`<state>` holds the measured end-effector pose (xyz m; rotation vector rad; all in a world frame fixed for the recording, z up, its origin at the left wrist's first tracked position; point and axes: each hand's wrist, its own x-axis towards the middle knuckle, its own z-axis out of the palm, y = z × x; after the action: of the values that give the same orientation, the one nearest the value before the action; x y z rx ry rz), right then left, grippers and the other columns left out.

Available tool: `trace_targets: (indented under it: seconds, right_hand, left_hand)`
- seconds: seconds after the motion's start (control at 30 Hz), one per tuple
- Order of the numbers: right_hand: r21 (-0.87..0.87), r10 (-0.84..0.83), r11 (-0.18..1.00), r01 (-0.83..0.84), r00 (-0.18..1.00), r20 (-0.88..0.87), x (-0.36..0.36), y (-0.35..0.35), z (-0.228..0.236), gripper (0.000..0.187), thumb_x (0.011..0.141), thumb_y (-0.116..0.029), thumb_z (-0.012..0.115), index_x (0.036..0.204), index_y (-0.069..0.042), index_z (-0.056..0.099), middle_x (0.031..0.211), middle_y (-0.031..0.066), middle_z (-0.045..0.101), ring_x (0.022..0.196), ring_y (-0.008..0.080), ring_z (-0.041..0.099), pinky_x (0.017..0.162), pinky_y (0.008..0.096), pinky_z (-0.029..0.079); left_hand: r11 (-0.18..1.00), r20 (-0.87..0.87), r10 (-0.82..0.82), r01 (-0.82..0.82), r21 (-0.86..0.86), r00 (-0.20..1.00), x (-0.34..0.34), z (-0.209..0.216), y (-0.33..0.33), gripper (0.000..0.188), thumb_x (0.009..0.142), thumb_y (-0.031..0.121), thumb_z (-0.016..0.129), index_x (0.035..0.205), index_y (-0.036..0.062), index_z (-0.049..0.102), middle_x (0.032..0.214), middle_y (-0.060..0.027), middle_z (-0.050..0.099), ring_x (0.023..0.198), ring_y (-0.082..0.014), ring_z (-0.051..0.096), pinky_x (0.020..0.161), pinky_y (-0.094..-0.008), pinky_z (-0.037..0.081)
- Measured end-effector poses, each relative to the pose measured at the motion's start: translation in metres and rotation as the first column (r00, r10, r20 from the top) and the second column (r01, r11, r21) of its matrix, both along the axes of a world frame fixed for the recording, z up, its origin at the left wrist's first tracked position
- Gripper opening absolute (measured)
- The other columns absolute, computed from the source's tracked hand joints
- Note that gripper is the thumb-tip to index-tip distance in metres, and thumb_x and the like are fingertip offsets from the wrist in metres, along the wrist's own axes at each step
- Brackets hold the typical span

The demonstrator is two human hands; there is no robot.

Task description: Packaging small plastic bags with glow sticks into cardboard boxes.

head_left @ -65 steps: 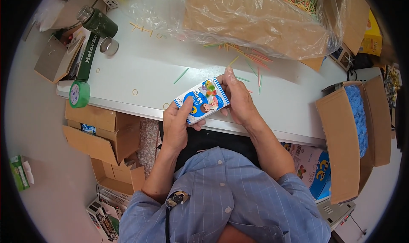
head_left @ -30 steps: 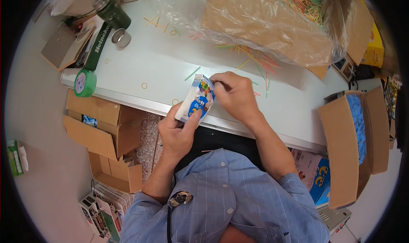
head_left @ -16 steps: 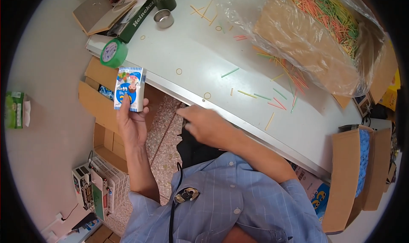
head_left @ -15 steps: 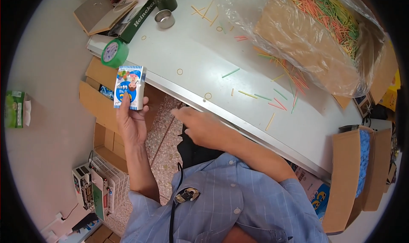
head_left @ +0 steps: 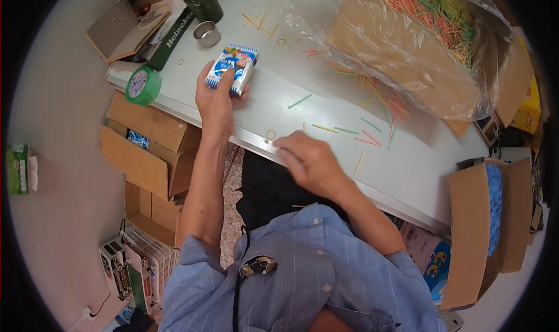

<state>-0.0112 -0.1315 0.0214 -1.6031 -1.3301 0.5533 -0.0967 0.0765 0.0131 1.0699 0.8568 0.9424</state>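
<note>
My left hand [head_left: 218, 99] reaches over the tabletop and grips a small blue-and-white printed packet [head_left: 234, 67]. Its thumb presses the front face while the fingers curl behind. At the table's front edge is my right hand [head_left: 308, 160], fingers bent in toward the thumb; whatever they may hold is too small to make out. A rubber band [head_left: 271, 135] lies on the table just beside those fingertips. Short colored sticks [head_left: 325, 128], green, yellow and pink, are scattered to the right of both hands.
A clear plastic bag [head_left: 396, 58] of colored sticks fills the far right of the table [head_left: 262, 108]. Green tape [head_left: 143, 85], a metal cup [head_left: 207, 34] and a dark green canister [head_left: 201, 3] stand at left. Cardboard boxes [head_left: 140, 163] flank the table, one at right [head_left: 466, 239].
My left hand has carried the packet from beyond the table's left edge to above the tabletop, tilting it. My right hand has shifted right, its fingers now more curled.
</note>
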Motion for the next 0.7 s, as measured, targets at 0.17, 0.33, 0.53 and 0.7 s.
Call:
trace_targets:
  seconds: [0.17, 0.33, 0.53, 0.7]
  right_hand:
    - [-0.076, -0.206, 0.976, 0.203, 0.978, -0.031, 0.039, -0.036, 0.010, 0.015, 0.092, -0.006, 0.061, 0.104, -0.001, 0.068, 0.090, 0.0115, 0.065, 0.076, 0.0192, 0.062, 0.068, 0.0296, 0.049]
    - [-0.132, -0.272, 0.957, 0.258, 0.957, -0.097, 0.046, -0.051, 0.013, 0.015, 0.092, -0.006, 0.061, 0.103, 0.000, 0.068, 0.091, 0.0109, 0.066, 0.079, 0.0188, 0.061, 0.069, 0.0292, 0.049]
    - [-0.126, -0.233, 0.967, 0.221, 0.969, -0.089, 0.044, -0.051, 0.005, 0.015, 0.092, -0.007, 0.061, 0.103, 0.000, 0.068, 0.092, 0.0113, 0.066, 0.081, 0.0195, 0.061, 0.070, 0.0295, 0.049]
    - [-0.124, -0.231, 0.968, 0.217, 0.967, -0.107, 0.045, -0.051, 0.005, 0.016, 0.092, -0.008, 0.061, 0.104, 0.000, 0.068, 0.092, 0.0115, 0.066, 0.082, 0.0196, 0.062, 0.070, 0.0295, 0.049]
  left_hand:
    - [0.993, -0.232, -0.101, 0.112, 0.035, 0.968, 0.025, -0.006, 0.008, 0.049, 0.091, 0.019, 0.071, 0.130, -0.0018, 0.051, 0.101, -0.0149, 0.068, 0.068, -0.0198, 0.069, 0.053, -0.0277, 0.056]
    - [0.891, -0.677, 0.148, 0.201, 0.408, 0.721, 0.019, -0.025, 0.021, 0.035, 0.089, 0.030, 0.071, 0.111, 0.0019, 0.072, 0.090, -0.0145, 0.071, 0.073, -0.0210, 0.070, 0.066, -0.0340, 0.055]
    - [0.702, -0.649, 0.434, 0.216, 0.678, 0.625, 0.017, -0.037, 0.021, 0.031, 0.089, 0.032, 0.069, 0.107, 0.0083, 0.075, 0.105, -0.0127, 0.070, 0.093, -0.0299, 0.068, 0.080, -0.0393, 0.052]
    - [0.524, -0.554, 0.558, 0.255, 0.812, 0.618, 0.020, -0.031, 0.018, 0.020, 0.087, 0.023, 0.072, 0.099, 0.0074, 0.077, 0.107, -0.0104, 0.069, 0.087, -0.0279, 0.067, 0.079, -0.0376, 0.052]
